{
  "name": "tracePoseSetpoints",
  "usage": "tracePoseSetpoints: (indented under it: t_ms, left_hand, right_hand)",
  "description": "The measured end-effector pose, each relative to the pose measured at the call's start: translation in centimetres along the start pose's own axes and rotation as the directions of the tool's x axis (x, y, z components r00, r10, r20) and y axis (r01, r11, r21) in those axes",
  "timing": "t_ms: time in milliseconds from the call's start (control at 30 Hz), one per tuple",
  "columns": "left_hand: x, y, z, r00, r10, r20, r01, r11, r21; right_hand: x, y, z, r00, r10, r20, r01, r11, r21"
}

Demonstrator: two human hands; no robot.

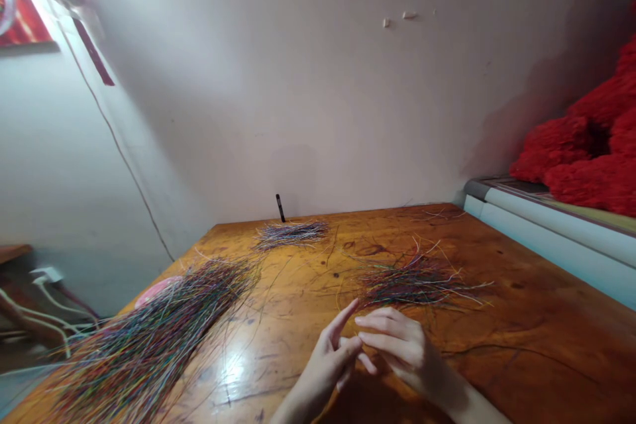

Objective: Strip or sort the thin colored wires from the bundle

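Nearest, two bare hands above a scratched, orange-brown varnished wooden tabletop (527, 338): the left hand (322, 368) with index finger raised and slanting rightward, the right hand (402, 351) with fingers half curled toward the left hand. Both grips partly open, fingertips close together but not clenched; whether a hair-thin strand lies between them, impossible to tell from this view.

Just beyond the fingertips, a loose, splayed tuft of thin multicoloured insulated wires (415, 281), with ends poking out in all directions and stray strands across the wood. Best handling, by judgement: a light fingertip pinch on very few strands, then a slow, low pull, clear of the tuft, to limit snagging.

Farther left, a long, dense sheaf of thin multicoloured wires (149, 338), partly covering a pink rounded object (156, 291). Near the far edge of the tabletop, a small flat bundle of thin multicoloured wires (292, 234), and behind that, a slim black pen (281, 208), nearly upright. To the right, a heap of fluffy red material (591, 146) on a pale blue-white ledge (556, 225). Beyond everything, a scuffed off-white wall (318, 79).
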State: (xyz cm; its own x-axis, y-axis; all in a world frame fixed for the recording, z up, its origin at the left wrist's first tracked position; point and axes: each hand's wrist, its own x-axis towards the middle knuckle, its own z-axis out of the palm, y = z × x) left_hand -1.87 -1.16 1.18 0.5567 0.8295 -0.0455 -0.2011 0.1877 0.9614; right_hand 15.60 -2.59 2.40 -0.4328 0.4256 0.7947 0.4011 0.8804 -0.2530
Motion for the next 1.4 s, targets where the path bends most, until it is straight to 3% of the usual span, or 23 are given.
tracePoseSetpoints:
  t_ms: [333,667,1000,1400]
  left_hand:
    - [0.5,-0.3,0.2,0.990,0.047,-0.130,-0.046,0.999,0.009]
    - [0.3,-0.2,0.6,0.987,0.056,-0.148,-0.050,0.998,0.041]
    - [0.4,-0.4,0.5,0.988,-0.078,-0.135,0.080,0.997,0.012]
    - [0.7,-0.5,-0.2,0.992,-0.028,-0.122,0.024,0.999,-0.038]
  right_hand:
    - [-0.4,0.3,0.4,0.993,0.107,0.057,-0.107,0.994,-0.008]
    - [-0.4,0.3,1.0,0.982,0.185,0.044,-0.186,0.982,0.024]
    - [-0.7,0.4,1.2,0.980,0.196,-0.040,-0.196,0.981,0.007]
    - [-0.3,0.2,1.4,0.920,0.381,-0.092,-0.358,0.912,0.199]
